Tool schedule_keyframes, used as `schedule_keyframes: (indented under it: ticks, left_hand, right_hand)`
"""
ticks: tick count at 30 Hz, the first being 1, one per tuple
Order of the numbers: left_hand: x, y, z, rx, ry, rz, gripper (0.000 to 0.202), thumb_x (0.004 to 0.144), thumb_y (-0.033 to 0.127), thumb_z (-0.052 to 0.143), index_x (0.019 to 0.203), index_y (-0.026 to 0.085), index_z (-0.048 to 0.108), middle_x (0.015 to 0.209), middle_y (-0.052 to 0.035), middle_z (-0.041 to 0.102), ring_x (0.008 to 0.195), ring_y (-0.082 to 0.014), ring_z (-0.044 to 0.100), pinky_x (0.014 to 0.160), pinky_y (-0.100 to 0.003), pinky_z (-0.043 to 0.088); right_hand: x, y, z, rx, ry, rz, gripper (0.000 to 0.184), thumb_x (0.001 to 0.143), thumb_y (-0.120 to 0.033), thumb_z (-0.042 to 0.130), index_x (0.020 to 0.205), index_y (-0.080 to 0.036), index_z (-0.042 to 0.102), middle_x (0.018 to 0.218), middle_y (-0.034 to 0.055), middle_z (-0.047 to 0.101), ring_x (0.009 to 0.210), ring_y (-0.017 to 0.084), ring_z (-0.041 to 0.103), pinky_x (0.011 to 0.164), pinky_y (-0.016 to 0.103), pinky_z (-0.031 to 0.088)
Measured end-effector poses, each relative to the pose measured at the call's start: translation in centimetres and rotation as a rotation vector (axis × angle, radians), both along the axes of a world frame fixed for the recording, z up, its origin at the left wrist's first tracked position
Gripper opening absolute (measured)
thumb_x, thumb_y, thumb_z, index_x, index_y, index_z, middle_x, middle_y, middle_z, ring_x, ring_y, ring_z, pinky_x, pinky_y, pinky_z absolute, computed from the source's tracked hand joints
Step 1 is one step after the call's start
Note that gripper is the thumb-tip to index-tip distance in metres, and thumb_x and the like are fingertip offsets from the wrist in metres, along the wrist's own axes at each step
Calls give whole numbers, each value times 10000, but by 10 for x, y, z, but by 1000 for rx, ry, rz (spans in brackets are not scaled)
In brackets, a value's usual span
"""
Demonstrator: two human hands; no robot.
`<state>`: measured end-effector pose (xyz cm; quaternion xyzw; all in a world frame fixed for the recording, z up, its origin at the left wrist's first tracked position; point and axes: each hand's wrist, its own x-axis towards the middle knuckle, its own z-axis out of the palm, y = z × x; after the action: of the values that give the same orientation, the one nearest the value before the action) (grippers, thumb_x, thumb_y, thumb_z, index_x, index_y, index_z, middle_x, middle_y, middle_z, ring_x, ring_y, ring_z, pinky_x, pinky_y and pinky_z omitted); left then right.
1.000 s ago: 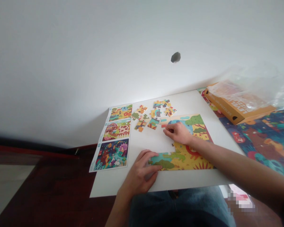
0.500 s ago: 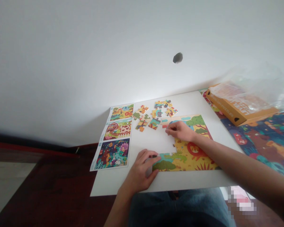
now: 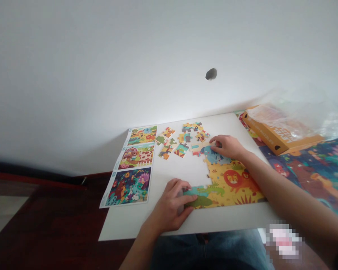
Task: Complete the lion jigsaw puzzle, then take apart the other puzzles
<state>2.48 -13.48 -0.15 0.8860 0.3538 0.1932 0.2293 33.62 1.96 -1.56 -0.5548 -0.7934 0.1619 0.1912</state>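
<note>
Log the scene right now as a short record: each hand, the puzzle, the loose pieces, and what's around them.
Left hand: fingers on the puzzle's near-left corner, by the green bush
Right hand: fingertips at the far edge, by the elephant; grip unclear
Animal jigsaw puzzle: partly assembled, gap on its left side
Loose jigsaw pieces: grouped beyond the gap
Picture sheet: left, three printed scenes
Orange puzzle box: right, clear plastic over it

There, by the counter's point(image 3: 135, 223) near edge, the left hand point(image 3: 170, 206) rests on the unfinished puzzle point(image 3: 231, 185), the right hand point(image 3: 228, 146) over its far side.
</note>
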Motion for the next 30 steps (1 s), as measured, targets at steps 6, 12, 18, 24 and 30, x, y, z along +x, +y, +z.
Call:
schedule_keyframes:
  ticks: [6,12,18,24,30]
  left_hand:
    - [17,55,-15,211,58,357,386,889,325,547,1260,236,608,1359,-133,459,1287,-318,398,1087,-538,313]
    - [47,113,-33,280,226,864,698,811,583,611,1344,145,508,1431,-241,381,1312,-417,355,1025,-592,329]
    - [35,134,-35,244,161,823,446,797,482,682,1192,278,659,1320,-138,500,1215,-354,459,983,-512,399]
    - [21,141,-36,214,120,767,349,786,403,722,1121,305,706,1296,-97,527,1199,-334,474,968,-486,425]
    - [18,139,-32,157,145,641,315,833,228,640,1132,308,701,1311,-73,532,1177,-310,489,959,-482,435]
  right_hand:
    - [-4,-2,-2,9,-45,-7,257,800,-364,613,1026,-267,688,818,-4,678,701,144,583,616,253,363]
    - [-4,-3,-5,20,-44,-28,253,810,-374,608,1032,-276,682,806,-17,671,704,143,587,611,252,358]
    - [-6,-4,-4,26,-26,-29,239,818,-340,586,1024,-270,686,815,-10,673,707,141,587,628,252,362]
    - [-7,-5,-3,27,-27,-60,231,829,-349,566,1003,-264,693,776,-15,664,675,132,571,607,249,347]
    - [-6,-4,-4,33,-30,-58,252,838,-371,548,1010,-257,692,753,-7,660,669,141,572,603,252,345]
